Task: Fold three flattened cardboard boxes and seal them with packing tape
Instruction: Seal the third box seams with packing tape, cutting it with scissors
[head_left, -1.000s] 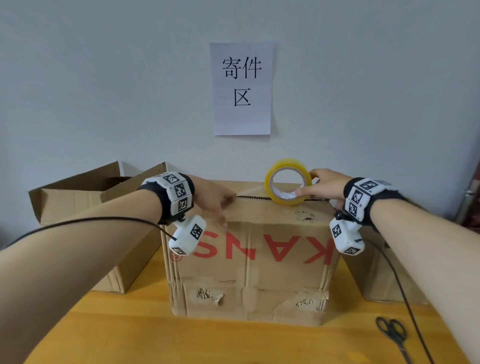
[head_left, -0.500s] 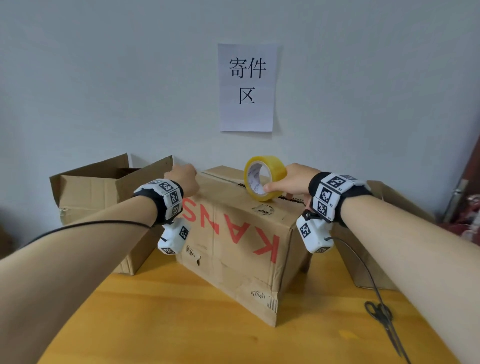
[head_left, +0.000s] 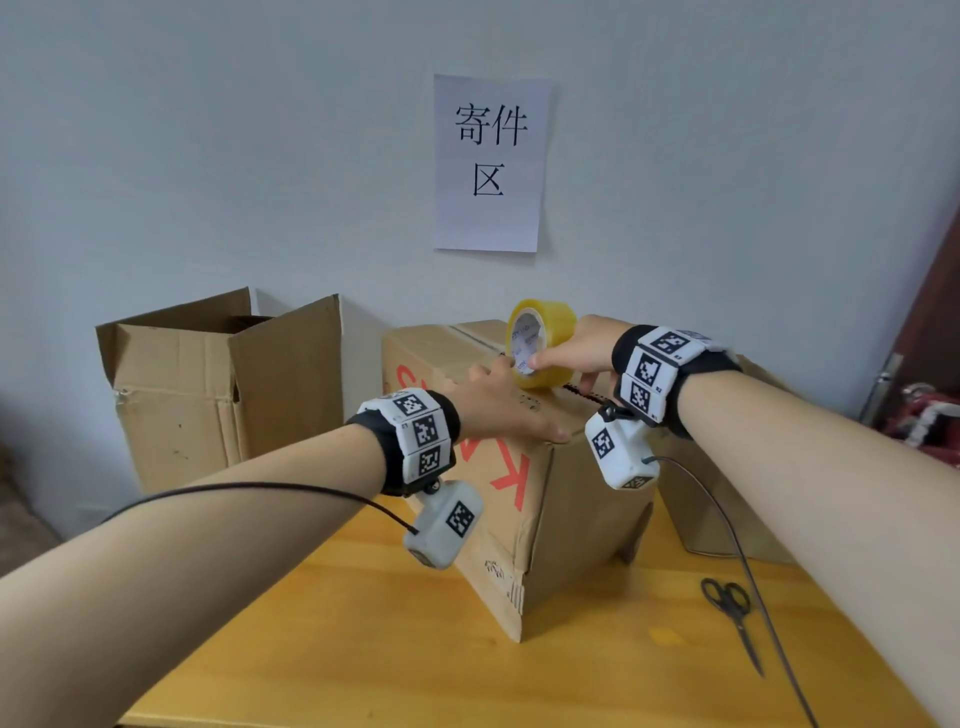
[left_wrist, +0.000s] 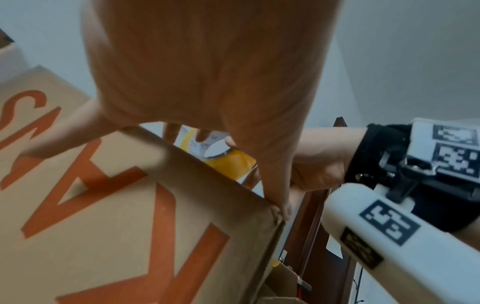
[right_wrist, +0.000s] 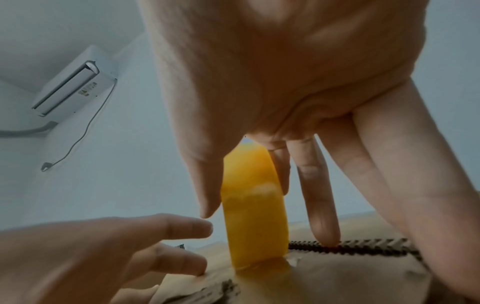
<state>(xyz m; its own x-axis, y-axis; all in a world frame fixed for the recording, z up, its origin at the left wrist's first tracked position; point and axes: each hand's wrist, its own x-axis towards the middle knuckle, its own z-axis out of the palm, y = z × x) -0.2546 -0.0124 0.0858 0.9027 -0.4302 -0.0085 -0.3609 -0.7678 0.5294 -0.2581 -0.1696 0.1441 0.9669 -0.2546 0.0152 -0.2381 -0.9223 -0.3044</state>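
Your left hand (head_left: 498, 402) is lying palm-down with its fingers spread and straight, thumb reaching out to the side. Your right hand (head_left: 576, 356) is pinching between thumb and forefinger, its thumb (right_wrist: 205, 181) pointing down on one side and the remaining fingers (right_wrist: 317, 197) stretching down on the other. Both forearms are extending forward from the lower corners, converging toward the middle. Each wrist is wearing a black band with white marker tiles and a white camera pod hanging below.
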